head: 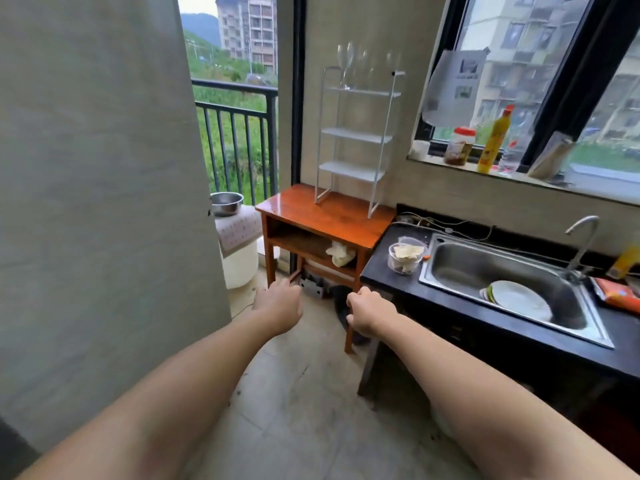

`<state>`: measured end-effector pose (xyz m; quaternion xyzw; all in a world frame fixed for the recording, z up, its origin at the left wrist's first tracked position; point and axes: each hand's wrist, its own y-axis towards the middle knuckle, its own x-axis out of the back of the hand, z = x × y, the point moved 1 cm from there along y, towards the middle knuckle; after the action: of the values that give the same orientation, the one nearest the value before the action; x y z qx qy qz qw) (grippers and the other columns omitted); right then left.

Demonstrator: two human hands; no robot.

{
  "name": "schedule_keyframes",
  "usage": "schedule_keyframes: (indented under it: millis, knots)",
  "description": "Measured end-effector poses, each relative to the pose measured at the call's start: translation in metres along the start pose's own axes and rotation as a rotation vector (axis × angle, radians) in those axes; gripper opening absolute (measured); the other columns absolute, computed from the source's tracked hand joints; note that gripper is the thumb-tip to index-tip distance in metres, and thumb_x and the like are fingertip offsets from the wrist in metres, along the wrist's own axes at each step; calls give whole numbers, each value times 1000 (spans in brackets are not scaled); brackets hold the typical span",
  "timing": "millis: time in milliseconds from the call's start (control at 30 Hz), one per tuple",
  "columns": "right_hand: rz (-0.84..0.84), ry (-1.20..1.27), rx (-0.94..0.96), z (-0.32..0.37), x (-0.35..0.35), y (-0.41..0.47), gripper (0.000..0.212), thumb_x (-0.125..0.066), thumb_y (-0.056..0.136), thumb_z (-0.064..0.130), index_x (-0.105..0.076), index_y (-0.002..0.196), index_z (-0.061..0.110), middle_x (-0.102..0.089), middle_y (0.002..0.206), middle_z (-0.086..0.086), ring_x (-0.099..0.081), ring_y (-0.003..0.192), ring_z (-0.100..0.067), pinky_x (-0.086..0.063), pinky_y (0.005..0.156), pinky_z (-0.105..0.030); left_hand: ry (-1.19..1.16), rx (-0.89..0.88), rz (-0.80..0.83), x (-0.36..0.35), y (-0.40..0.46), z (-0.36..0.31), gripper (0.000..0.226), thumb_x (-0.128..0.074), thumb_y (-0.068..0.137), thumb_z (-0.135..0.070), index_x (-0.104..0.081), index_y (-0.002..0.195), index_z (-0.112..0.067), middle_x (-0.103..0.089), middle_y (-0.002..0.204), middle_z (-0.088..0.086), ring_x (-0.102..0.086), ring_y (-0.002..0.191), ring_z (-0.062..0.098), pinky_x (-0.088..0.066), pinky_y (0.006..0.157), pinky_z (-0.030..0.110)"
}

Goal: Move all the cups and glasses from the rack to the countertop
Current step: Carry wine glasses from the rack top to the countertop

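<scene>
White metal rack (356, 136) stands on the orange-brown wooden table (332, 213), just beside the black countertop (388, 271) with its steel sink (512, 282). On the rack's top tier I can make out stemmed wine glasses (346, 64); they are clear against a pale wall, so I count about 4 but cannot be sure. The 3 lower shelves look bare.

On the countertop I see no cup or stemmed glass set down, only a clear lidded container (405, 258) with food in it near the sink's corner. A white plate (519, 299) leans inside the sink.

The person's arms reach forward and low. The left hand (278, 303) and the right hand (372, 311) are both loosely curled, fingers bent inward, and neither has hold of anything. Both are well apart from the rack and far below its top tier.

By my reading the job has barely begun: every glass I can see sits on the rack, and all of them are left to carry across.
</scene>
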<state>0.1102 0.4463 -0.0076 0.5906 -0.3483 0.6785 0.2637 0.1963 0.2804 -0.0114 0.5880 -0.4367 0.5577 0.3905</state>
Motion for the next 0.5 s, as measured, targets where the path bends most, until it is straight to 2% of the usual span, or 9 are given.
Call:
schedule_keyframes:
  millis: [267,367,500]
  knots:
    - [-67,28,23,-5,64,143,30,-48,95,30,-51,118,12,-48,127,-13,-50,115,-33,-47,88,-42,-135,71,-66,47,133,36,15,-42,91,-34,-49,86,-21,-54,109,4,-55,98,26,-44,83,40]
    - [-102,56,26,-8,81,195,28,-47,94,31,-52,116,14,-49,124,-12,-52,110,-32,-47,85,-40,-206,96,-91,55,189,49,22,-43,91,-35,-56,97,-19,-54,109,4,-55,100,26,-45,84,40]
    - [-147,52,3,-16,106,272,32,-46,95,31,-51,122,15,-48,126,-11,-52,113,-32,-48,87,-40,-238,43,-145,65,273,62,27,-43,91,-37,-58,106,-20,-55,107,3,-55,98,24,-43,79,37]
